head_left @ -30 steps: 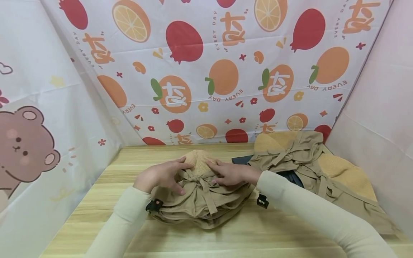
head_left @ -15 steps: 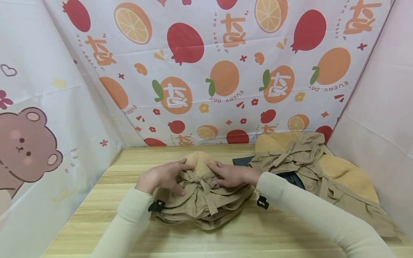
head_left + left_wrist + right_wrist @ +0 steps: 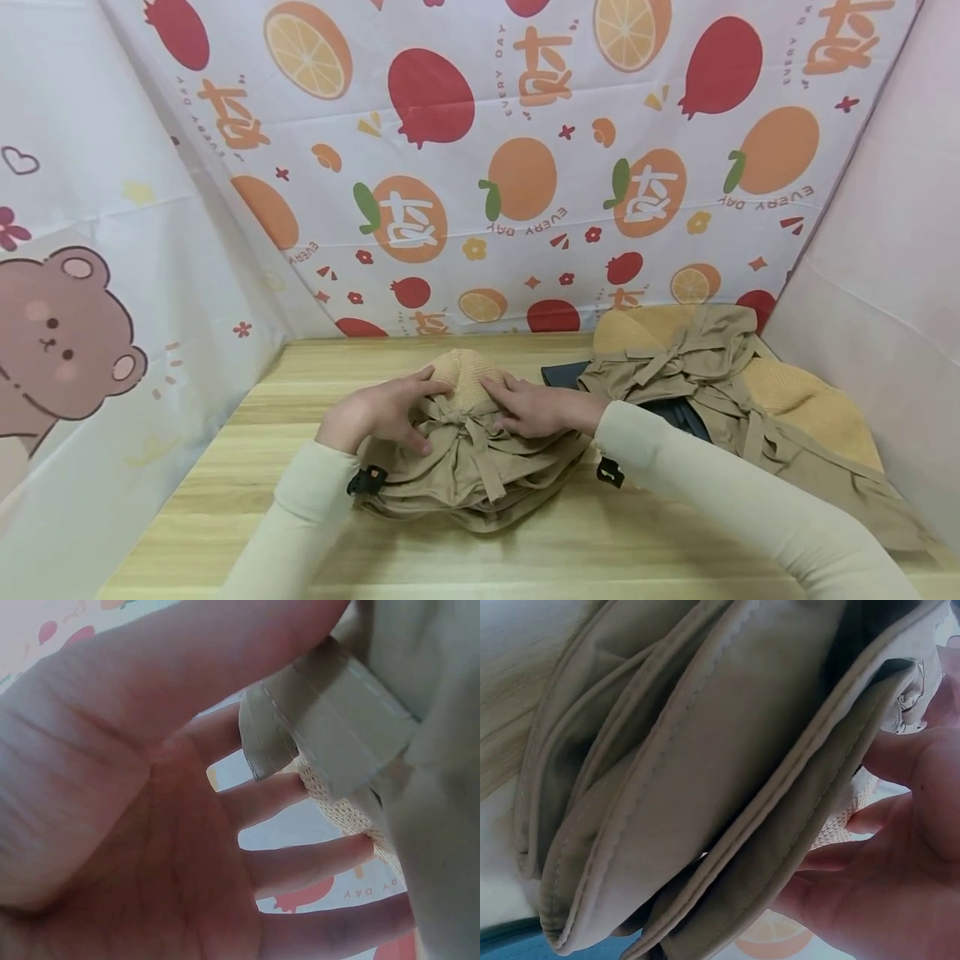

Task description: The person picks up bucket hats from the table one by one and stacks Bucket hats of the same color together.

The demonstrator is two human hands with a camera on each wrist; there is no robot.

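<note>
A stack of tan sun hats [image 3: 442, 479] stands on the table, each cloth brim lying over another. The top hat has a woven straw crown [image 3: 468, 375] and a cloth bow [image 3: 459, 419] tied in front. My left hand [image 3: 375, 412] rests on its left side, fingers spread along the crown and thumb on the brim. In the left wrist view those fingers reach straight to the straw weave [image 3: 341, 814]. Opposite it, my right hand [image 3: 534, 407] lies against the crown's right side, its fingertips touching the straw. The layered brims [image 3: 697, 772] fill most of the right wrist view.
More tan hats with straw crowns [image 3: 810, 404] and bows lie overlapping at the right, near the side wall. A dark blue flat item [image 3: 562, 375] shows partly beneath them. Fruit-printed cloth [image 3: 517, 250] hangs behind the wooden table [image 3: 247, 467].
Both hands keep the same place on the top hat, and the stack stays where it was. Only the head view has shifted slightly.
</note>
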